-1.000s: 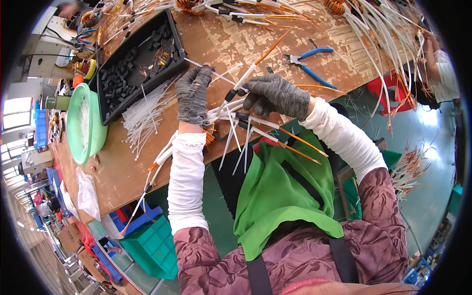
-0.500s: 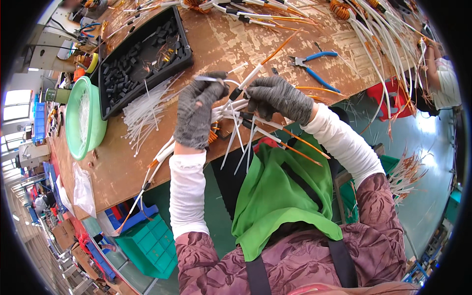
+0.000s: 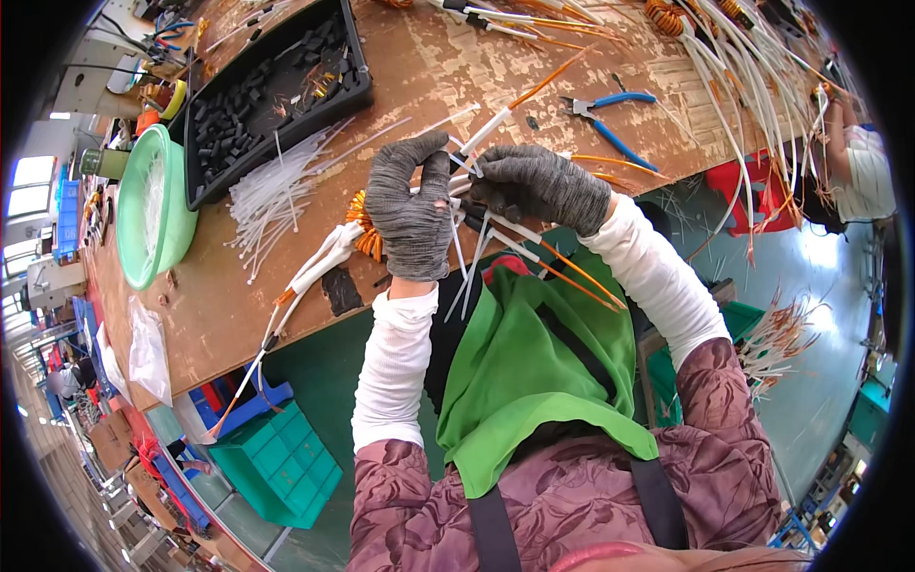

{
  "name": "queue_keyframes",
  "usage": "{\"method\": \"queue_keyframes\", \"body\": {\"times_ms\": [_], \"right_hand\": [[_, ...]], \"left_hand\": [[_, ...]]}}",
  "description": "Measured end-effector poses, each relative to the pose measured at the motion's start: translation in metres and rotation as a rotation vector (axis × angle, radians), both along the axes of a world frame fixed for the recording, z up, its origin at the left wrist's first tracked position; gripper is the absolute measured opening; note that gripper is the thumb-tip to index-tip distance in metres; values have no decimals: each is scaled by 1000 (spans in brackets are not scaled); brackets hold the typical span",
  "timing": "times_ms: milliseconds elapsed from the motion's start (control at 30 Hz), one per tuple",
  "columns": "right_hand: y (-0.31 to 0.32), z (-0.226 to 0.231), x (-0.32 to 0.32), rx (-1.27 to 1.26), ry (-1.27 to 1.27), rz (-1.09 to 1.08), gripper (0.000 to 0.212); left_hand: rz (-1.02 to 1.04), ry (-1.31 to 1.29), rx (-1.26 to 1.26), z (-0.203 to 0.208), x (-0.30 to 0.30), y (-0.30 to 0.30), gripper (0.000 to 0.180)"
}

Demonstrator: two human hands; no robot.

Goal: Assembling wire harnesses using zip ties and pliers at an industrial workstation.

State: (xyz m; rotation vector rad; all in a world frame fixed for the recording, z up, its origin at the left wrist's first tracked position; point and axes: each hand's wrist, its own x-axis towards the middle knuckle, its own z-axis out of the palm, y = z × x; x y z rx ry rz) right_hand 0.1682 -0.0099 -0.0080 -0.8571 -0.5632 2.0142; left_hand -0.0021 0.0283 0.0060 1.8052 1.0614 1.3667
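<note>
Both hands wear grey knit gloves and meet over a bundle of white-sleeved wires at the table's near edge. My left hand is closed, thumb and forefinger pinching a white cable tie beside an upright wire. My right hand is closed at the same spot, its fingertips against the tie and the wire; exactly what they grip is partly hidden. That white-sleeved wire points up and right, ending in orange strands. More tie tails hang below the hands. An orange-wound coil on the bundle shows left of my left hand.
Loose cable ties lie left of the hands, beside a black tray of small black pieces. A green basin stands farther left. Blue-handled cutters lie at right. More wire bundles and another person's arm are beyond.
My left hand has moved right and slightly down, close to my right hand, and the tie span between them is shorter. More of the orange coil shows now.
</note>
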Motion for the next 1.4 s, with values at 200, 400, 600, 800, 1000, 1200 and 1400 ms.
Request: {"method": "queue_keyframes", "body": {"times_ms": [200,400,600,800,1000,1200,1400], "right_hand": [[-2,2,-2,-8,-49,-13,19],[-6,20,-5,91,-340,-25,23],[-8,30,-1,400,-639,33,23],[-4,13,-6,417,-599,10,17],[-31,46,-37,652,-654,175,10],[-32,89,3,592,-626,8,20],[5,72,27,1219,-1902,-267,28]], "left_hand": [[-44,29,60,1,5,-7,13],[-143,87,-10,-3,1,-12,16],[-202,173,126,3,-7,-17,28],[-75,551,491,17,-3,-19,30],[4,605,345,6,1,-5,25],[-214,329,-88,18,-25,-2,36],[-186,754,61,29,-81,-2,50]]}}
